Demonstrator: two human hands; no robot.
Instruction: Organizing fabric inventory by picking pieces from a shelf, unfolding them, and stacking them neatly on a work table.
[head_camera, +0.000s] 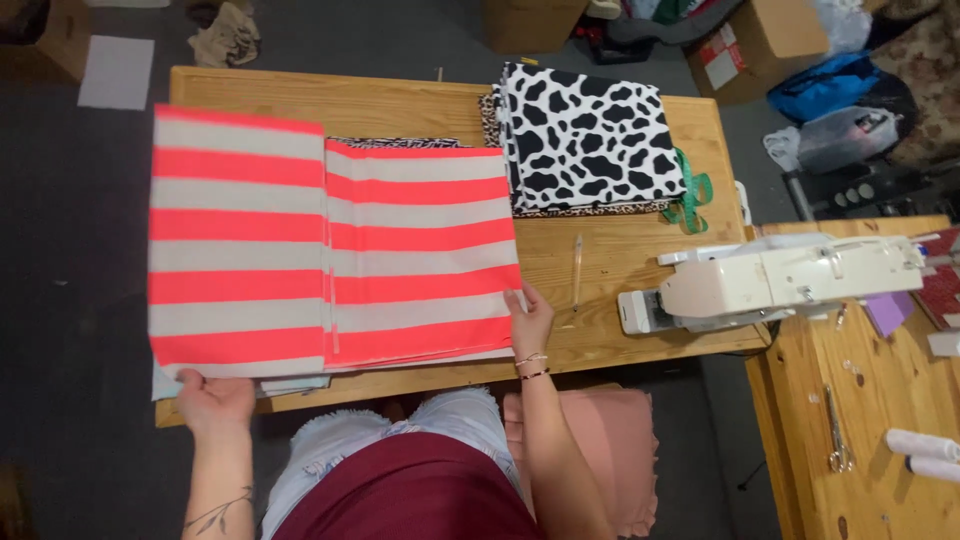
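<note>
A folded cloth with bright coral and white stripes (330, 250) lies spread on a wooden table (600, 255). Its left part overhangs the table's left edge. My left hand (212, 398) grips the cloth's near left corner at the table's front edge. My right hand (530, 318) rests on the cloth's near right edge, fingers pinching or pressing the fabric. Under the striped cloth, a strip of dark patterned fabric (395, 143) peeks out at the far side.
A folded black-and-white cow-print cloth (590, 135) lies at the table's far right over a leopard-print layer, with a green tape measure (692, 200) beside it. A white sewing machine (780, 280) stands at right. A thin tool (577, 270) lies near it. Scissors (838, 440) lie on a second table.
</note>
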